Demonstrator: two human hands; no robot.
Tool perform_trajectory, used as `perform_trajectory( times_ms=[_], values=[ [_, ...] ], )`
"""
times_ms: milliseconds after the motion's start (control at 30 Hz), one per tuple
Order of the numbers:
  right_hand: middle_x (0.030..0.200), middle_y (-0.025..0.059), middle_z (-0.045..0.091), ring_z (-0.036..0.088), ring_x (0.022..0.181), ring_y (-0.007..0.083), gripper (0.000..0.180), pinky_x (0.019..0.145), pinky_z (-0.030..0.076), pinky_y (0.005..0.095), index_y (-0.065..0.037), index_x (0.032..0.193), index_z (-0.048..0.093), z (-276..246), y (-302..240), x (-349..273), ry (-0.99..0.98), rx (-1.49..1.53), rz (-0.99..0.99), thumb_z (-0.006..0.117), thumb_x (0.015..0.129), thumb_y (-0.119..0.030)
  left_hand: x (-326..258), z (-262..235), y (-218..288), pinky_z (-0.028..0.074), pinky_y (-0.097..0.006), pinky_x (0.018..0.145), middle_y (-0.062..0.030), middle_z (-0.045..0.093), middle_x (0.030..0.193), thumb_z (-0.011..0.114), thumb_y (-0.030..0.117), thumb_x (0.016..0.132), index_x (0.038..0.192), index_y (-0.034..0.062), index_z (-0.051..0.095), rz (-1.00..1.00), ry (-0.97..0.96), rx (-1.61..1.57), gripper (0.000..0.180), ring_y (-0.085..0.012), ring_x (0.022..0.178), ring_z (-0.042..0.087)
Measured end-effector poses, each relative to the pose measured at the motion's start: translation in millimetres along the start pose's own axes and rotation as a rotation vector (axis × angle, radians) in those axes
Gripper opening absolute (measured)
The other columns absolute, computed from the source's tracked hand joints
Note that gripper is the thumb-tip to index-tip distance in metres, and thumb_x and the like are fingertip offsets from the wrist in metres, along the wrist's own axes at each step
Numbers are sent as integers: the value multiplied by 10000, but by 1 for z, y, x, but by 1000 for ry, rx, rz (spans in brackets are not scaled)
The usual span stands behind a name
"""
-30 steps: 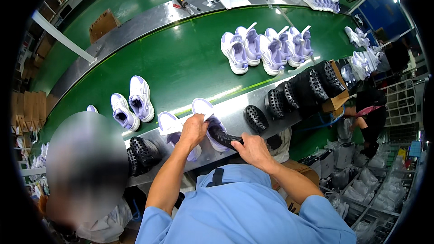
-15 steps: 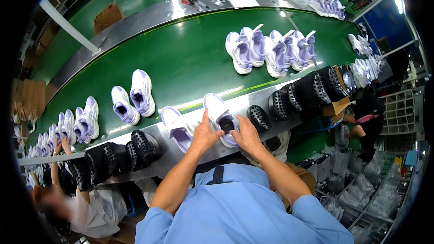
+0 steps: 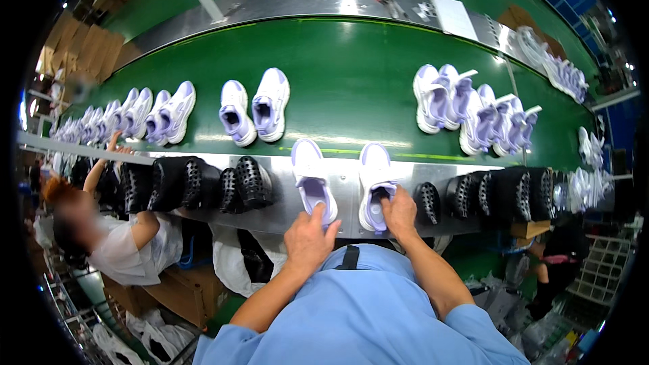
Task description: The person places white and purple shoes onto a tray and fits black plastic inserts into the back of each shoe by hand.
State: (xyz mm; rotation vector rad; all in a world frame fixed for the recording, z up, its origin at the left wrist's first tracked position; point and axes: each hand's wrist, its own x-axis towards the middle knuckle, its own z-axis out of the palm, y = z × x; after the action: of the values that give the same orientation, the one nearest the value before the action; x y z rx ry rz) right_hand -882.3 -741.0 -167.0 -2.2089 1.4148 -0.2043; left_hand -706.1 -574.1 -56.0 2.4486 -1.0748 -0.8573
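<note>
Left hand (image 3: 307, 238) on the heel of a sneaker (image 3: 313, 179): white and lilac, mesh-like cloth upper, smooth matt look. Right hand (image 3: 399, 211) in the mouth of its twin (image 3: 375, 182), same cloth and finish. Under both, a metal ledge (image 3: 345, 192), brushed, dull grey sheen. Beyond, a green belt (image 3: 338, 88), smooth, slightly glossy with light streaks. Beside the sneakers, black lasts (image 3: 243, 182), hard plastic by the look, shiny, pitted with holes. Far rail (image 3: 297, 3) metal too, bright and reflective. Blue shirt (image 3: 365, 318) of plain matt cloth. Brown cardboard boxes (image 3: 186, 290) below, matt.
</note>
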Motion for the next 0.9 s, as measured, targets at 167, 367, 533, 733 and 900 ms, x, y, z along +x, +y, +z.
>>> perform_trajectory(
  times_ms=[167,367,533,733,900],
  values=[
    [1032,284,684,675,967,499,356,862,532,569,39,1097,627,7,-19,9,-72,1,-113,739,879,-219,23,55,-75,416,-514,1179,-396,351,1577,880,324,807,1227,36,728,255,42,-74,532,-568,1388,455],
    [1048,259,735,715,975,453,519,858,554,533,32,1129,665,-34,-59,3,-362,-89,18,816,851,-379,1,3,-73,506,-479,1048,-241,583,1396,854,229,832,1203,32,718,252,246,-160,442,-434,1263,589],
    [842,171,743,731,767,313,277,728,570,412,-3,1058,707,-85,-78,-33,-154,80,-74,788,908,-222,-20,-108,-161,524,-475,870,-186,619,1102,789,230,920,1205,-30,644,-47,1009,166,412,-389,1026,606],
    [782,141,732,685,692,190,246,680,550,332,30,962,712,-54,-140,-46,-391,322,-135,776,929,-205,-6,-127,-245,517,-467,936,-165,662,1121,838,267,863,1233,-20,672,-235,964,285,497,-394,1091,610],
    [907,119,755,691,802,162,304,737,570,336,40,1101,697,-36,-168,-58,-380,588,-35,763,966,-225,-30,-150,-181,486,-495,931,-151,684,1132,850,221,824,1185,-8,697,-65,1126,290,454,-381,1045,616]
  ],
)
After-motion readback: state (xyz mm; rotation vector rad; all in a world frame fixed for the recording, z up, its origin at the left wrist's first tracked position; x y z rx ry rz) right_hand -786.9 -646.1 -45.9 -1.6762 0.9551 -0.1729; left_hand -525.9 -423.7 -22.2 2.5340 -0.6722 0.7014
